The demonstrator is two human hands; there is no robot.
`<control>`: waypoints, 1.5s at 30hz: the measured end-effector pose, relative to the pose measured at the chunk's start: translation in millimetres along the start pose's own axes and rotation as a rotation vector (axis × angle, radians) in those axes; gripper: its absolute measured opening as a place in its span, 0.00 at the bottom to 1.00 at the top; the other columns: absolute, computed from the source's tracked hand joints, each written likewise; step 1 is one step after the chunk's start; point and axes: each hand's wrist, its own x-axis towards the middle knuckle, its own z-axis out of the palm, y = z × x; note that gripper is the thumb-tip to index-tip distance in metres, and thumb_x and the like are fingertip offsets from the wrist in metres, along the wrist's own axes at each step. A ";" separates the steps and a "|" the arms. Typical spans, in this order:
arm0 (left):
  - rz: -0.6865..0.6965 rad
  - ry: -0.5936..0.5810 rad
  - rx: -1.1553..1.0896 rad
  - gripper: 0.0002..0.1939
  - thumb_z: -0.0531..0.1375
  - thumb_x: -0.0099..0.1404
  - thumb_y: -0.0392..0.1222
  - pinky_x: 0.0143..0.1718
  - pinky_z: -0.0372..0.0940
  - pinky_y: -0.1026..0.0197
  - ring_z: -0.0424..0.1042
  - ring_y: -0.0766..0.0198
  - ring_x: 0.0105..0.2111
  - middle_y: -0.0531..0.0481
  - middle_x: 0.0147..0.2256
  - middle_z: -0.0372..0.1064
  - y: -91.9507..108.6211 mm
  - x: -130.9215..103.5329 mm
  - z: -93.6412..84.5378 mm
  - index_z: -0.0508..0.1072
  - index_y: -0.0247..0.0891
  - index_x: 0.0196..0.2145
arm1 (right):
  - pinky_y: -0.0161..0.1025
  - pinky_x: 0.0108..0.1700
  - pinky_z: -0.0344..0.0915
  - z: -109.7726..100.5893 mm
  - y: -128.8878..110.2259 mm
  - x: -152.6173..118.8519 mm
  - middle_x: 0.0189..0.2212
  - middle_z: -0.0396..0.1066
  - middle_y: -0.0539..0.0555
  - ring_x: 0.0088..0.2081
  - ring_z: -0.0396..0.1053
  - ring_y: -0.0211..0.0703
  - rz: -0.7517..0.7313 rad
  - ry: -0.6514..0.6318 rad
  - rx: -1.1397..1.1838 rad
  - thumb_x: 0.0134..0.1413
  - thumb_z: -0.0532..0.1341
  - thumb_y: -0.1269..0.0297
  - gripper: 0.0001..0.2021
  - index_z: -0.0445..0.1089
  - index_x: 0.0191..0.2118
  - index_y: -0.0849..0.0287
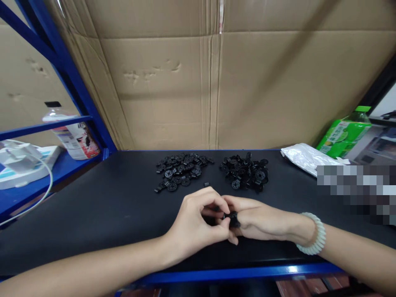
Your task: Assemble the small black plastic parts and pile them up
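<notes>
Near the front of the black tabletop (123, 214), both hands meet around a small black plastic part (234, 219). My left hand (198, 220) pinches its left end between thumb and fingertips. My right hand (260, 218), with a pale coiled band (312, 234) at the wrist, closes on the same part from the right. Fingers cover much of it, so its full shape is hidden. Beyond the hands lie two piles of small black parts: a left pile (181, 169) and a right pile (246, 171), both with round perforated discs among them. One loose black piece (206, 184) lies between them.
Cardboard (161, 90) stands upright behind the table. On the left are a blue metal frame (74, 90), a bottle (74, 136) and a white power strip (27, 169) with a cable. A silvery bag (306, 156) and a green-labelled bottle (343, 134) are at the right.
</notes>
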 end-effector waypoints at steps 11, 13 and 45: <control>0.034 0.086 0.061 0.16 0.58 0.59 0.30 0.47 0.72 0.56 0.70 0.62 0.45 0.48 0.43 0.67 -18.2 10.1 -13.6 0.69 0.39 0.46 | 0.41 0.43 0.64 -22.4 -34.8 -16.7 0.41 0.67 0.53 0.39 0.66 0.42 -0.544 0.427 -1.224 0.46 0.57 0.77 0.18 0.64 0.45 0.56; 0.076 0.048 0.278 0.19 0.58 0.59 0.29 0.50 0.70 0.51 0.70 0.60 0.47 0.47 0.45 0.68 -24.2 13.4 -19.7 0.67 0.38 0.48 | 0.44 0.43 0.64 -39.1 -43.4 -17.8 0.41 0.68 0.55 0.39 0.66 0.45 -0.644 0.676 -1.426 0.47 0.58 0.74 0.17 0.64 0.45 0.57; 0.470 -0.012 0.326 0.15 0.67 0.56 0.48 0.29 0.65 0.65 0.69 0.65 0.27 0.47 0.28 0.71 -9.5 10.4 -13.7 0.76 0.32 0.33 | 0.44 0.45 0.68 -4.0 -4.7 -1.6 0.40 0.66 0.52 0.37 0.72 0.40 -0.132 -0.062 -0.101 0.51 0.58 0.76 0.13 0.65 0.44 0.60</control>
